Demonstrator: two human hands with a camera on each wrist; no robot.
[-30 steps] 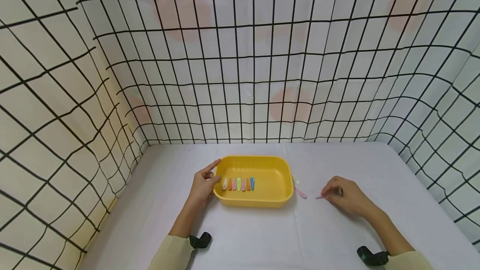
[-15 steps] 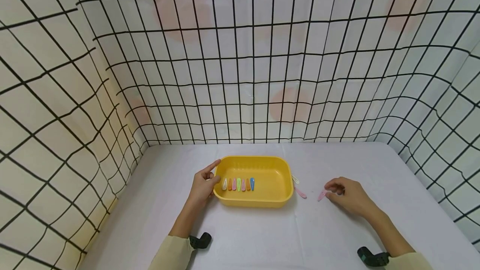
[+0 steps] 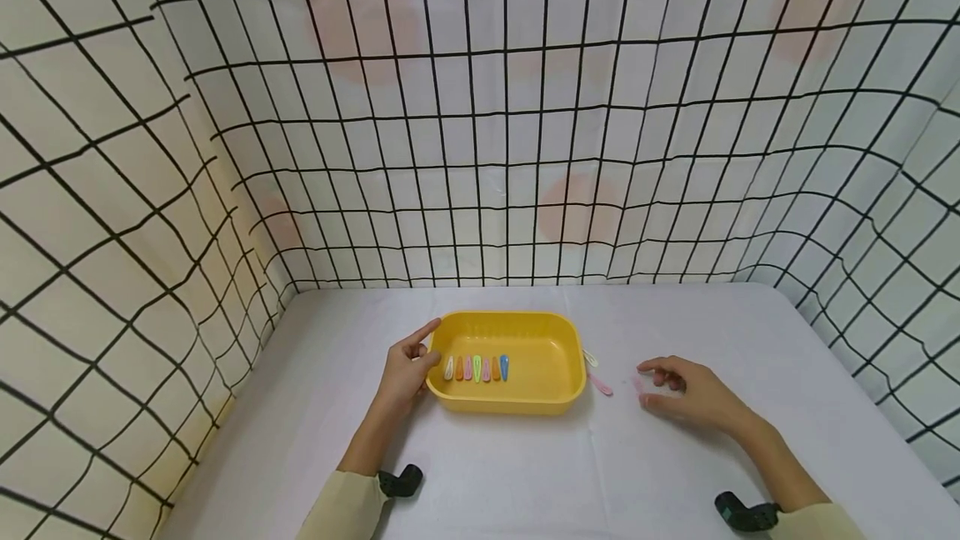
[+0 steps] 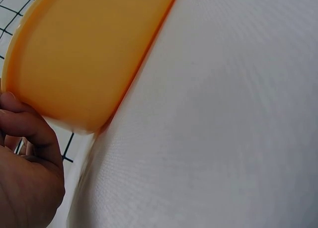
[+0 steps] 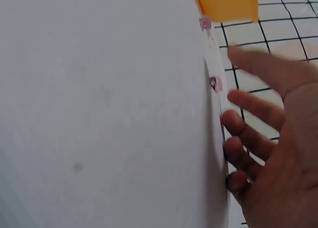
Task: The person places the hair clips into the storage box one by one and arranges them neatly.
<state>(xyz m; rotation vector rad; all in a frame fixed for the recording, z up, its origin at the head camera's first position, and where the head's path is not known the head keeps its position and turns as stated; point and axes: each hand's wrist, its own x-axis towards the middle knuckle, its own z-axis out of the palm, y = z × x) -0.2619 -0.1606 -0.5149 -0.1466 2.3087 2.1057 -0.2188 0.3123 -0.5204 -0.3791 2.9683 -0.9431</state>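
Observation:
My left hand (image 3: 403,372) holds the left end of a yellow plastic tray (image 3: 555,397), thumb over the rim and index finger stretched along it. In the left wrist view the thumb and curled fingers meet the rim. Inside the tray, several snap hair clips (image 3: 477,368) stand in a row: white, orange, pink, green, pink, orange and blue. Right of the tray, my right hand (image 3: 693,394) has its thumb and fingers spread apart. A pink hair clip (image 3: 638,385) lies on the table just by its fingertips, also visible as a pink clip (image 5: 215,84) in the right wrist view.
Against the tray's right side lie a pale hair clip (image 3: 591,359) and another pink hair clip (image 3: 601,385). A white cloth covers the table (image 3: 510,473). White walls with a black grid (image 3: 480,140) enclose the back and sides.
My right thumb and fingers have parted from the pink hair clip they pinched, and it now lies on the table. The left hand and tray have stayed in place.

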